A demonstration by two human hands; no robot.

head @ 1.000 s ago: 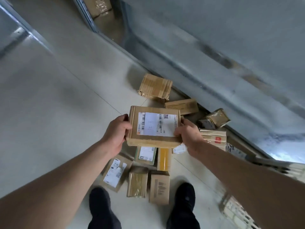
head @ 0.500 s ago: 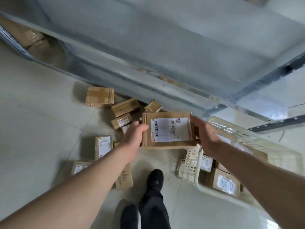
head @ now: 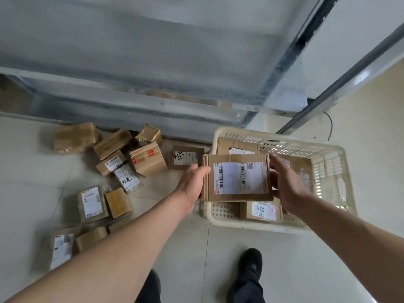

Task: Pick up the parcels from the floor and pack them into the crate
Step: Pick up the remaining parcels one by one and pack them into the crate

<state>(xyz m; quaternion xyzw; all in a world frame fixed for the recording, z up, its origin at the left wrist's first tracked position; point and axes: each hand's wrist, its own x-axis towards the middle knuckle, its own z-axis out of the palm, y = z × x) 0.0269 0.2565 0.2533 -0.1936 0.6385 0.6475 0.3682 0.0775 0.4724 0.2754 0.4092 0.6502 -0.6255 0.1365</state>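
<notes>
A flat cardboard parcel (head: 237,178) with a white barcode label hangs above the left half of the cream plastic crate (head: 330,158). My left hand (head: 192,182) grips its left edge and my right hand (head: 286,184) grips its right edge. Inside the crate lie other parcels, one labelled box (head: 262,211) at the near wall and one (head: 236,147) at the far wall. Several more parcels lie scattered on the floor to the left, among them a box with red print (head: 147,159) and a labelled flat one (head: 91,203).
A metal shelf unit (head: 153,92) runs along the far side, its frame leg (head: 341,84) behind the crate. My two black shoes (head: 249,274) stand on the pale tiled floor near the crate's front.
I have turned to the right with the parcel held in both hands. The crate has come fully into view and the parcel now sits over it instead of over the floor pile.
</notes>
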